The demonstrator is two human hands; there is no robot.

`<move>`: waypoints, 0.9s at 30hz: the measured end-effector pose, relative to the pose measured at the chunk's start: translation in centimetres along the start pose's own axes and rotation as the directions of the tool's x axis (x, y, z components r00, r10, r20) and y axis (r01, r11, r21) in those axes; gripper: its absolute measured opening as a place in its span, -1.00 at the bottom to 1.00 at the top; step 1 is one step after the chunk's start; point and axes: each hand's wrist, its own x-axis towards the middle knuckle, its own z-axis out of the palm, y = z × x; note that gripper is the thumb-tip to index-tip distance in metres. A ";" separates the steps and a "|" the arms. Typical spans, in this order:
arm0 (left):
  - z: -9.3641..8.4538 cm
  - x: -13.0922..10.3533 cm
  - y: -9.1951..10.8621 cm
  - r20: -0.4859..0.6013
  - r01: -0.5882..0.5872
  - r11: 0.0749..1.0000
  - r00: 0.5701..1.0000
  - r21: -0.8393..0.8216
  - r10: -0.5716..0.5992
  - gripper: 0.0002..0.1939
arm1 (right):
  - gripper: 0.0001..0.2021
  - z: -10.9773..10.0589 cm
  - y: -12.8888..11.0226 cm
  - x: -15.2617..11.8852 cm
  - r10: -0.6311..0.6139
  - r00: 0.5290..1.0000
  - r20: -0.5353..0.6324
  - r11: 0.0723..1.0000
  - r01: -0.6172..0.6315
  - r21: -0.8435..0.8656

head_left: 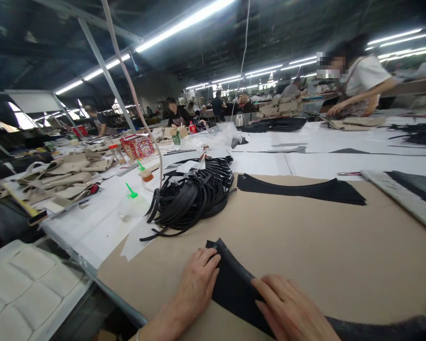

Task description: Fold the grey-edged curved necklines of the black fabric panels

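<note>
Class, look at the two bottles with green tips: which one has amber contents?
The bottle farther back on the white table: its body shows amber, while the nearer bottle looks pale and whitish.

A white-topped table point(262, 163) stretches across the view, its nearer part covered by a large tan sheet point(341, 227). On the sheet, a curved black piece point(230, 289) with a greyish edge lies at the front, and a stack of curved black pieces point(301, 189) lies farther back. At the right, a pale board point(394, 189) bears a dark piece point(421, 187). A heap of black strips point(195, 199) straddles the sheet's far left edge, near a white scrap point(137, 244). On the white surface beyond stand two green-tipped bottles, one clear point(128, 206), one amber point(146, 175). Behind them are a red patterned box point(138, 148), crumpled clear plastic point(216, 135) and piled tan pieces point(67, 170).
</note>
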 end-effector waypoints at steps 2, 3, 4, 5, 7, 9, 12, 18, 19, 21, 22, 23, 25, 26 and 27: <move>0.1 -0.3 -0.3 0.004 -0.019 1.000 1.000 0.019 0.018 -0.61 | -0.77 1.8 -1.9 3.7 0.017 0.999 0.043 0.998 -0.015 -0.060; 0.2 -0.4 -0.5 0.005 -0.018 1.000 1.000 0.025 0.018 -0.61 | -0.76 2.8 -2.4 5.1 0.024 0.998 0.059 0.995 -0.018 -0.099; 0.2 -0.6 -0.6 0.006 -0.014 1.000 1.000 0.027 0.014 -0.60 | -0.76 3.6 -2.8 6.3 0.030 0.997 0.074 0.990 -0.019 -0.138; 0.3 -0.6 -0.6 0.010 -0.009 1.000 1.000 0.029 0.009 -0.60 | -0.76 4.3 -3.0 7.1 0.033 0.996 0.086 0.984 -0.017 -0.178; 0.4 -0.7 -0.8 0.014 -0.007 0.999 1.000 0.034 0.006 -0.58 | -0.78 5.5 -2.8 8.1 0.039 0.994 0.101 0.969 -0.013 -0.247; 0.5 -0.7 -1.0 0.014 -0.016 0.999 1.000 0.044 0.015 -0.57 | -0.80 6.1 -2.5 8.5 0.050 0.993 0.109 0.953 -0.015 -0.301; 0.7 -0.7 -1.2 0.009 -0.034 0.997 0.999 0.070 0.034 -0.57 | -0.79 6.5 -2.4 8.7 0.083 0.989 0.123 0.937 -0.035 -0.347; 0.8 -0.7 -1.3 0.018 -0.062 0.990 0.998 0.124 0.061 -0.53 | -0.76 6.7 -3.5 9.3 0.114 0.979 0.167 0.929 -0.046 -0.367; 0.7 -0.6 -1.3 0.022 -0.062 0.990 0.998 0.128 0.060 -0.53 | -0.75 6.7 -3.7 9.4 0.122 0.977 0.173 0.929 -0.051 -0.368; 0.7 -0.6 -1.2 0.033 -0.060 0.989 0.998 0.132 0.056 -0.53 | -0.76 6.6 -3.9 9.6 0.143 0.974 0.174 0.926 -0.069 -0.371; 0.6 -0.6 -1.2 0.039 -0.060 0.989 0.998 0.135 0.055 -0.54 | -0.76 6.6 -4.0 9.7 0.151 0.973 0.176 0.925 -0.077 -0.372; 0.6 -0.7 -1.2 0.046 -0.058 0.988 0.998 0.141 0.052 -0.54 | -0.76 6.5 -4.0 9.8 0.159 0.970 0.182 0.926 -0.083 -0.367; 0.7 -0.7 -1.2 0.060 -0.053 0.986 0.997 0.158 0.043 -0.54 | -0.77 6.5 -3.9 9.9 0.178 0.965 0.190 0.931 -0.103 -0.350; 0.8 -0.7 -1.3 0.068 -0.050 0.985 0.997 0.168 0.039 -0.54 | -0.78 6.5 -3.9 10.0 0.194 0.963 0.187 0.932 -0.121 -0.341; 0.9 -0.7 -1.3 0.072 -0.048 0.983 0.997 0.179 0.035 -0.54 | -0.79 6.5 -3.8 10.0 0.214 0.961 0.176 0.931 -0.146 -0.335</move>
